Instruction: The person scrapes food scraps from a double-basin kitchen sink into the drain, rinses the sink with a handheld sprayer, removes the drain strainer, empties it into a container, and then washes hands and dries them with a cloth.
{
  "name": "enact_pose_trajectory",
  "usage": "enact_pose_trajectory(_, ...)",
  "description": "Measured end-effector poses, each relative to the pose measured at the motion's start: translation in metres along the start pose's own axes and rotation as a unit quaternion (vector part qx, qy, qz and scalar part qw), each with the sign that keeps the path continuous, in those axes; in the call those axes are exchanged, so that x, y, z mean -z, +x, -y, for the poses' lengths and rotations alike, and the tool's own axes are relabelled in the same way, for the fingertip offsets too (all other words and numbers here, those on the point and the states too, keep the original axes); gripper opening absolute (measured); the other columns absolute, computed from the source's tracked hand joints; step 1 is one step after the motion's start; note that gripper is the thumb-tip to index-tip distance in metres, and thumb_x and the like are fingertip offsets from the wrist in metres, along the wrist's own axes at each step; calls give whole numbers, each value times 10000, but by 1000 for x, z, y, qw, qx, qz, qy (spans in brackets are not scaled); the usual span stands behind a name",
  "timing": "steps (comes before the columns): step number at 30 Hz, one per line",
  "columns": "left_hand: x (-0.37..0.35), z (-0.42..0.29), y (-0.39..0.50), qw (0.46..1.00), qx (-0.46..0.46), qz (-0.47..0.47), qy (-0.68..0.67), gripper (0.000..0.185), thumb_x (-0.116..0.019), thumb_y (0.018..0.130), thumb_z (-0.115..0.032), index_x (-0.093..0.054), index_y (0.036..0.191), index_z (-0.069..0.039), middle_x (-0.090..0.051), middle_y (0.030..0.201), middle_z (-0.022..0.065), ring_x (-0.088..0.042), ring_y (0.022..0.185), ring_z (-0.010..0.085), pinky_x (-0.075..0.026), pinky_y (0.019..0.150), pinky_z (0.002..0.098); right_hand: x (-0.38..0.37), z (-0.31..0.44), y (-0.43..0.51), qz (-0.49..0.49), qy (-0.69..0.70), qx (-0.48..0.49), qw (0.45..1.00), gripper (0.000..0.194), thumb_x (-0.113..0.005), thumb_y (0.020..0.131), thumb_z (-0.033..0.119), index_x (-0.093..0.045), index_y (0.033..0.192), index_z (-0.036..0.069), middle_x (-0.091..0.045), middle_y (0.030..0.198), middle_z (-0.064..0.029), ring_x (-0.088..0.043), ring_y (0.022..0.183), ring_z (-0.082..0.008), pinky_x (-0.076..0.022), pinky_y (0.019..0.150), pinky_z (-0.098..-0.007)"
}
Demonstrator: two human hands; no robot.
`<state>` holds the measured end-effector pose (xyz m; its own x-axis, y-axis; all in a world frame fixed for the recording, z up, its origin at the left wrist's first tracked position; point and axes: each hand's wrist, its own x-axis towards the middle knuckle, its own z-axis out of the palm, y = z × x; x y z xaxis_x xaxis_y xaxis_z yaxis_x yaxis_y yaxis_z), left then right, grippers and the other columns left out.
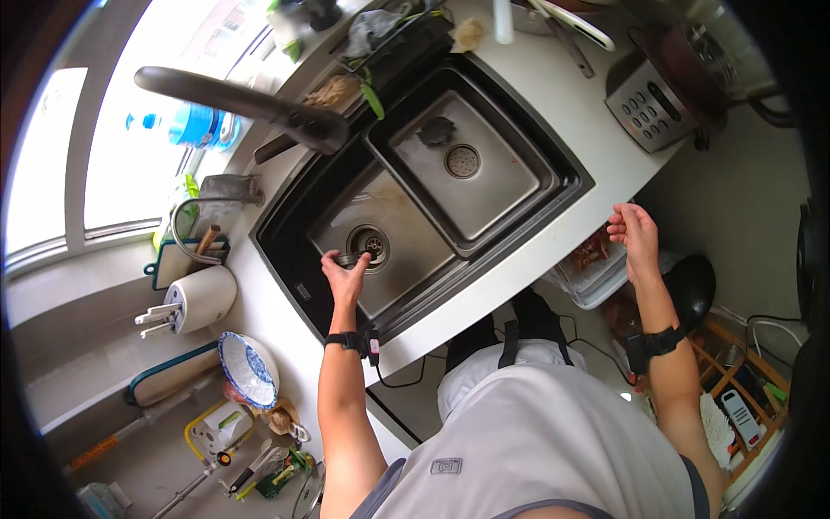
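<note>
Over the left basin of a dark double sink (415,272), my left hand (345,276) grips a round sink strainer (348,261) between thumb and fingers. It is beside the uncovered drain (369,243) of that basin. My right hand (635,233) is raised past the counter's front edge, above a plastic container of food (593,292), its fingers bent together with nothing visible in them. In the right basin a dark scouring pad (436,131) lies near a perforated drain cover (462,161).
A dark faucet (240,107) arches at the sink's back left. A knife block (204,298) and a blue-and-white bowl (249,371) stand on the left. An appliance with buttons (652,107) stands at the counter's right end. A drying rack (395,39) sits behind the sink.
</note>
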<state>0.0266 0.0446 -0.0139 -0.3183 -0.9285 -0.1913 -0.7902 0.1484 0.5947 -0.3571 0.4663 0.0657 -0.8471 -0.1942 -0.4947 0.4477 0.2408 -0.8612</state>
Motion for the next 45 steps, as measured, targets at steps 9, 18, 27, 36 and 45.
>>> enact_pose_trajectory(9,-33,92,41,974,-22,193,115,901,-833,722,-496,-473,1353,37,-414,1466,290,-424,1361,426,-364,1147,429,-115,29,-49,116,12,-36,993,245,-572,1024,265,-650,1077,39,-666,870,-29,-629,759,-112,-533,687,-247)
enact_pose_trajectory(18,-45,116,35,892,-85,364,254,857,-733,813,-463,-436,1491,-31,-256,1607,283,-255,1497,410,-256,1222,456,-218,70,-66,188,-90,2,978,246,-578,1015,273,-657,1056,44,-661,856,-29,-634,731,-105,-529,650,-233)
enact_pose_trajectory(27,-48,119,56,856,-85,393,326,881,-686,819,-499,-378,1543,-102,-308,1621,180,-226,1520,369,-230,1228,483,-301,205,-31,152,-632,494,577,213,-667,897,210,-673,969,10,-705,895,-166,-682,740,-340,-562,669,-448)
enact_pose_trajectory(36,-29,87,52,943,-74,317,69,674,-659,883,-387,-502,1440,-41,-576,1402,227,-544,1313,378,-436,1095,434,-398,212,-120,288,-740,482,369,81,-704,803,168,-762,830,119,-749,883,-91,-741,852,-277,-601,713,-390)
enact_pose_trajectory(45,75,2,36,815,184,174,-522,428,-568,1039,-317,-530,1390,-77,-645,1284,104,-635,1106,197,-517,953,375,-502,175,-103,325,-460,432,704,748,-640,924,456,-349,1510,94,-682,1120,-294,-645,1083,-450,-509,942,-502)
